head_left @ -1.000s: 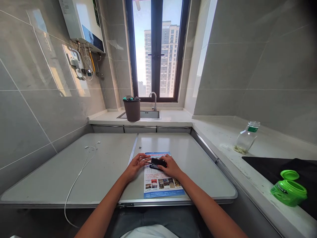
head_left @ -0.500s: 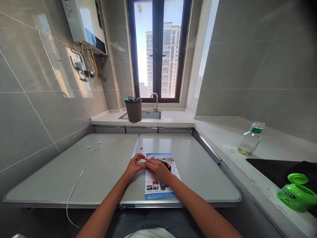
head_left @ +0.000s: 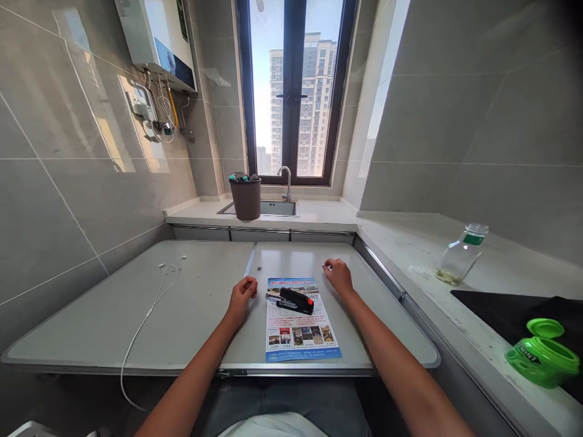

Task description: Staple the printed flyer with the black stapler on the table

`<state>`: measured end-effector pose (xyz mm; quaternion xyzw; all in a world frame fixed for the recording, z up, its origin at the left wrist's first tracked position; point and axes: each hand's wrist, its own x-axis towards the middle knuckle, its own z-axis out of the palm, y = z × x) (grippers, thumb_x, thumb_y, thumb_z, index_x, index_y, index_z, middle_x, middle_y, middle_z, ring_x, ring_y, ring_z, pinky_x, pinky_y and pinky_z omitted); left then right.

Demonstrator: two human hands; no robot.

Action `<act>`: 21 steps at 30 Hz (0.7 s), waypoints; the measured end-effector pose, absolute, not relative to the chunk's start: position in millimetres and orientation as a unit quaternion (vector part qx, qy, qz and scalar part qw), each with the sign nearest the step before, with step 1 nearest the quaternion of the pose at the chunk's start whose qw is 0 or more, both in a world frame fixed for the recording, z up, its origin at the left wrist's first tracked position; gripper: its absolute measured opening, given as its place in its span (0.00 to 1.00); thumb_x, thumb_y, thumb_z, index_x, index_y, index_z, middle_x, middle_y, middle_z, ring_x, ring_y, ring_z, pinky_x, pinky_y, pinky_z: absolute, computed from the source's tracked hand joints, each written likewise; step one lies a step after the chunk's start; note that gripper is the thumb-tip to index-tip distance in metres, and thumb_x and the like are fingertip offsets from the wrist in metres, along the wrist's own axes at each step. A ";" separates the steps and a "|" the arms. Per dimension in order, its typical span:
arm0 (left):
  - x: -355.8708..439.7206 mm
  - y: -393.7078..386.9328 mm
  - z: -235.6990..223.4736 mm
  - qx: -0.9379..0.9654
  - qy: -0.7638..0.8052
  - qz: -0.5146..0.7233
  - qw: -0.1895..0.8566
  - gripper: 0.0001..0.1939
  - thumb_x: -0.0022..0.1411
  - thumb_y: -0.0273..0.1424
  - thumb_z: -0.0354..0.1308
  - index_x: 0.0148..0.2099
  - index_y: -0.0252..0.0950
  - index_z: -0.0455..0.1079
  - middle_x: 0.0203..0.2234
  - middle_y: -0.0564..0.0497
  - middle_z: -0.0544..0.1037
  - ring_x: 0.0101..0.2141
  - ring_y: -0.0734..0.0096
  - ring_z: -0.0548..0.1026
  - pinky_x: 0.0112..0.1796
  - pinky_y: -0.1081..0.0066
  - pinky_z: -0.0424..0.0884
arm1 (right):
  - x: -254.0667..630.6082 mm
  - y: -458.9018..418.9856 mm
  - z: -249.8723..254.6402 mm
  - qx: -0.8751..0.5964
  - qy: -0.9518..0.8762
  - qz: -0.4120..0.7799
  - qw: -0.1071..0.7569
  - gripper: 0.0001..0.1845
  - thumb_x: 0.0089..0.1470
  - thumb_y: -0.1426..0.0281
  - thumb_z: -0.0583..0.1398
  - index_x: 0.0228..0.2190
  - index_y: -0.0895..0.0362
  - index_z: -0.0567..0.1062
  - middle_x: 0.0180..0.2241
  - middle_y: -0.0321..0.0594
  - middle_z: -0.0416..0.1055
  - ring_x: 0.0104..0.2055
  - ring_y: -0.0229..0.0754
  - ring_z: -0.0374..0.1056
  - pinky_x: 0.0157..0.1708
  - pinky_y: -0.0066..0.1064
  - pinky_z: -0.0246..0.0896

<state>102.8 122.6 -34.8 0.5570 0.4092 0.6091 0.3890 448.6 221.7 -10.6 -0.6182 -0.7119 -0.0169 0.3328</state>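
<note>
A black stapler (head_left: pixel 296 301) with a red patch at its right end lies on a printed flyer (head_left: pixel 303 354). A narrow metal part sticks out of its left end. My left hand (head_left: pixel 243 299) rests on the table left of the flyer, fingers curled together, apart from the stapler. Beyond the flyer's upper right corner is my right hand (head_left: pixel 339 277), its fingertips drawn together in a pinch. Whatever may be inside either hand is hidden or too small to make out. A tiny dark grey piece (head_left: pixel 259 268) lies on the table above my left hand.
A white cable (head_left: pixel 157 306) trails over the front edge of the folding table (head_left: pixel 200 315). Behind are a brown bin (head_left: pixel 246 200) and a sink (head_left: pixel 280 209). On the right counter stand a glass bottle (head_left: pixel 460 258) and a green tub (head_left: pixel 542 359) with its lid up.
My hands have parted. The right one has let go of the stapler and moved right and away from me; the left one has drawn slightly left. The stapler stays on the flyer.
</note>
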 end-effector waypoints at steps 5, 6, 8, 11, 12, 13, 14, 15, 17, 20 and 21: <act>103.6 123.5 -36.0 0.558 0.417 0.604 0.388 0.18 0.66 0.47 0.59 0.33 0.37 0.68 0.23 0.56 0.64 0.26 0.72 0.61 0.31 0.72 0.59 | 477.3 253.5 -28.9 -0.696 -0.656 -0.017 0.292 0.12 0.61 0.70 0.59 0.39 0.58 0.82 0.39 0.50 0.78 0.42 0.48 0.73 0.39 0.31 0.60; 103.9 123.8 -36.4 0.555 0.419 0.604 0.390 0.18 0.65 0.47 0.59 0.33 0.37 0.68 0.23 0.56 0.64 0.26 0.72 0.61 0.31 0.72 0.59 | 476.8 255.8 -33.8 -0.697 -0.660 -0.010 0.279 0.10 0.59 0.71 0.60 0.37 0.57 0.83 0.38 0.49 0.78 0.42 0.47 0.73 0.39 0.31 0.60; 104.4 124.2 -37.0 0.547 0.424 0.604 0.395 0.19 0.64 0.48 0.60 0.32 0.37 0.68 0.22 0.56 0.63 0.26 0.71 0.61 0.30 0.71 0.58 | 474.1 257.6 -41.7 -0.696 -0.669 0.002 0.259 0.10 0.58 0.73 0.60 0.35 0.56 0.83 0.37 0.47 0.79 0.43 0.47 0.73 0.40 0.30 0.59; 105.0 124.0 -36.9 0.538 0.428 0.607 0.399 0.19 0.62 0.49 0.61 0.32 0.37 0.69 0.21 0.56 0.63 0.25 0.71 0.61 0.30 0.71 0.58 | 470.8 254.8 -45.8 -0.696 -0.673 0.003 0.250 0.12 0.59 0.73 0.59 0.40 0.56 0.82 0.40 0.49 0.79 0.45 0.47 0.73 0.41 0.30 0.59; 105.0 123.7 -36.5 0.537 0.429 0.606 0.400 0.19 0.62 0.49 0.61 0.32 0.37 0.69 0.21 0.56 0.63 0.25 0.71 0.61 0.30 0.71 0.58 | 469.9 252.6 -45.5 -0.696 -0.673 0.000 0.252 0.13 0.60 0.72 0.59 0.42 0.57 0.82 0.42 0.50 0.79 0.46 0.48 0.73 0.41 0.30 0.60; 105.0 123.3 -36.1 0.538 0.430 0.604 0.401 0.19 0.62 0.49 0.61 0.32 0.37 0.69 0.21 0.56 0.63 0.25 0.72 0.61 0.30 0.71 0.58 | 468.8 250.0 -44.7 -0.696 -0.672 -0.002 0.253 0.14 0.60 0.73 0.58 0.44 0.58 0.81 0.43 0.51 0.79 0.47 0.48 0.72 0.41 0.30 0.59; 104.8 123.0 -35.6 0.541 0.431 0.600 0.401 0.19 0.63 0.49 0.60 0.33 0.37 0.70 0.21 0.56 0.64 0.25 0.72 0.61 0.30 0.71 0.58 | 467.0 246.9 -43.9 -0.695 -0.673 -0.002 0.252 0.14 0.60 0.73 0.58 0.44 0.58 0.81 0.43 0.52 0.78 0.46 0.48 0.72 0.40 0.30 0.59; 104.5 122.7 -35.1 0.545 0.432 0.597 0.400 0.19 0.63 0.48 0.60 0.33 0.37 0.70 0.21 0.56 0.64 0.25 0.72 0.62 0.30 0.71 0.58 | 464.6 243.5 -43.4 -0.693 -0.677 0.002 0.248 0.13 0.59 0.73 0.58 0.42 0.58 0.81 0.42 0.51 0.79 0.45 0.47 0.73 0.39 0.30 0.59; 104.0 122.9 -35.0 0.553 0.435 0.592 0.394 0.19 0.64 0.48 0.59 0.34 0.37 0.70 0.22 0.55 0.65 0.25 0.71 0.62 0.30 0.71 0.58 | 457.2 235.5 -43.8 -0.685 -0.691 0.022 0.230 0.09 0.56 0.74 0.60 0.35 0.57 0.81 0.38 0.48 0.79 0.39 0.46 0.74 0.35 0.29 0.58; 103.6 125.2 -38.5 0.569 0.470 0.571 0.360 0.18 0.65 0.48 0.57 0.33 0.38 0.70 0.22 0.55 0.67 0.25 0.71 0.63 0.30 0.71 0.59 | 441.9 221.1 -48.0 -0.668 -0.714 0.052 0.203 0.05 0.51 0.75 0.62 0.28 0.55 0.80 0.32 0.45 0.79 0.33 0.44 0.73 0.30 0.29 0.55; 103.5 126.4 -40.8 0.573 0.488 0.560 0.346 0.18 0.64 0.48 0.56 0.32 0.38 0.70 0.22 0.55 0.68 0.24 0.70 0.64 0.30 0.71 0.60 | 436.7 215.9 -49.9 -0.665 -0.718 0.057 0.200 0.05 0.50 0.75 0.63 0.28 0.55 0.80 0.32 0.46 0.79 0.32 0.44 0.73 0.30 0.29 0.54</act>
